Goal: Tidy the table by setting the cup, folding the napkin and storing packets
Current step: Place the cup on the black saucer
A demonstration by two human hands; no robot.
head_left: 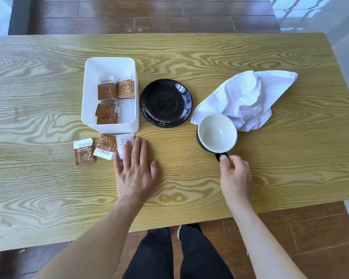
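Cup (217, 133) off black saucer (166, 103), right of it, touching crumpled napkin (248, 99). Right hand (235, 176) fingers pinch cup handle. Left hand (136, 170) flat, fingers released, on loose sugar packets (103, 148) before white box (110, 93), left of saucer. Box partly filled. Cup, napkin, remaining packets pending.

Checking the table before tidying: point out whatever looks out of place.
Three packets lie loose in front of the white bin. The napkin is crumpled. The cup stands on the table beside the empty saucer, its rim overlapping the napkin's edge.
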